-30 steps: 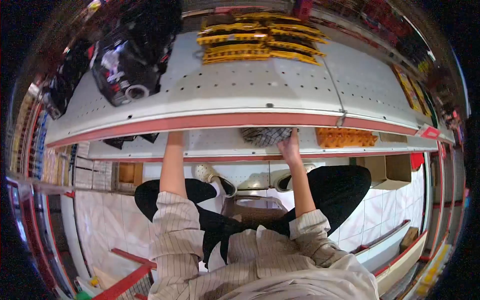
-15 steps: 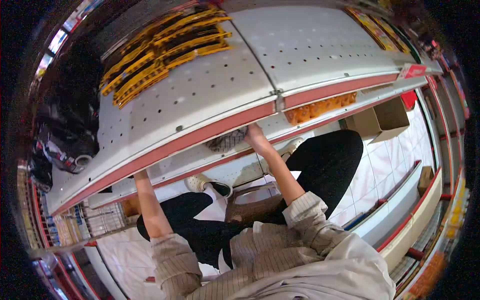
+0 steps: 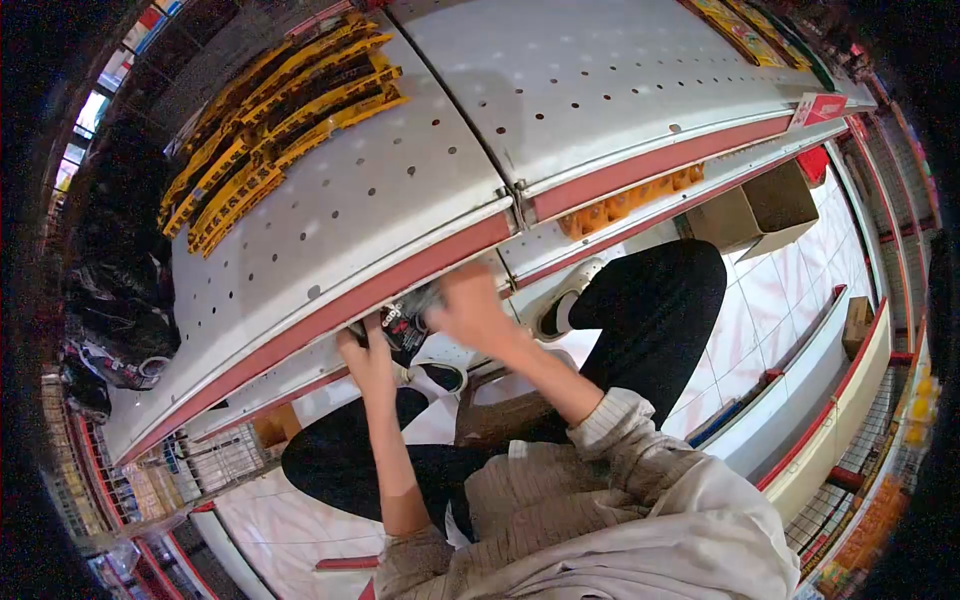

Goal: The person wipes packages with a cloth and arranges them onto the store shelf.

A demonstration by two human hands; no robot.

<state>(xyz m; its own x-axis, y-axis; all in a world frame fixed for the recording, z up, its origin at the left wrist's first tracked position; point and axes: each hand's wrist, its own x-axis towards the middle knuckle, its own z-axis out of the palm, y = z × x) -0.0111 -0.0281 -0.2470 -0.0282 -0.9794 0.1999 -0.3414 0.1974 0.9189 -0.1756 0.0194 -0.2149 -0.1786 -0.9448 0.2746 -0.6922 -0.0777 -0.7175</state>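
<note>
Just below the upper shelf's red front edge, my left hand (image 3: pixel 370 352) grips a black packet (image 3: pixel 404 334) with pale lettering and a bit of red. My right hand (image 3: pixel 468 305), blurred by motion, is closed on a grey cloth (image 3: pixel 426 298) that lies against the packet's upper side. Both hands are close together in front of the lower shelf (image 3: pixel 300 372). Part of the packet is hidden behind the cloth and my left fingers.
Above my hands juts the white perforated upper shelf (image 3: pixel 400 190), bearing yellow-and-black packets (image 3: pixel 285 135). Dark packages (image 3: pixel 120 300) lie at its left end. Orange packs (image 3: pixel 630 200) and an open cardboard box (image 3: pixel 750 215) are lower right. A brown bag (image 3: pixel 500 405) lies between my legs.
My left hand has come out from under the upper shelf with the black packet. My right hand has moved left and down with the cloth, from the lower shelf to the packet.
</note>
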